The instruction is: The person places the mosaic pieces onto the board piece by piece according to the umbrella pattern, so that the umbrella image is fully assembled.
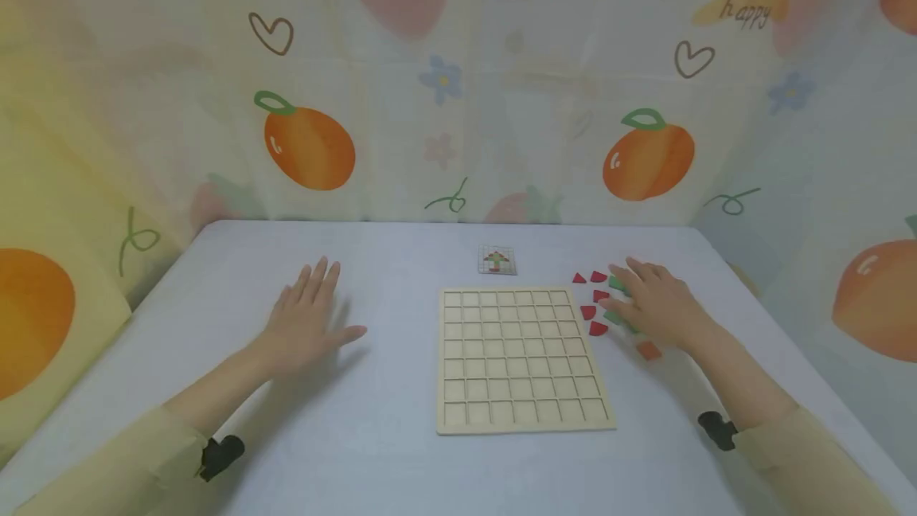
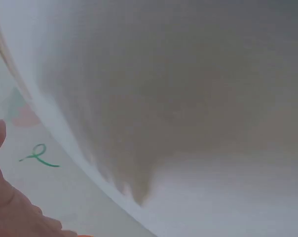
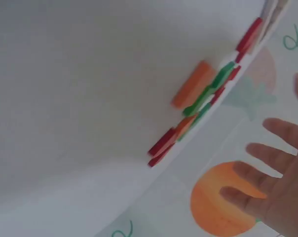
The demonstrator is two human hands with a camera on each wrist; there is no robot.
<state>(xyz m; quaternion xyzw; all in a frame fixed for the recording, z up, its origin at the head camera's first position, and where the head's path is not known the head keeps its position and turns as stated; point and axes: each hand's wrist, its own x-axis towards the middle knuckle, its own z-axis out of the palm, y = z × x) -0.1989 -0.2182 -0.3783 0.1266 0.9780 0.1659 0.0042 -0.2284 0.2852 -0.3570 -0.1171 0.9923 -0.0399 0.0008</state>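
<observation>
Left hand (image 1: 297,333) spread wide above worktop (image 1: 358,452); right hand (image 1: 666,305) likewise, apparently hovering over coloured pieces (image 1: 598,329) beside gridded board (image 1: 524,361).

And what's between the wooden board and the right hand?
In the head view, small red pieces lie between the wooden board and the right hand, with green pieces partly hidden by the hand.

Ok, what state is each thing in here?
Left hand: raised, spread, holding nothing
Right hand: raised, spread, holding nothing
Grid board: flat, grid side up
Picture card: lying flat, picture side up
Red pieces: loose on the table
Green pieces: loose, partly hidden by the right hand in the head view
Orange pieces: loose
Printed backdrop: hanging
</observation>
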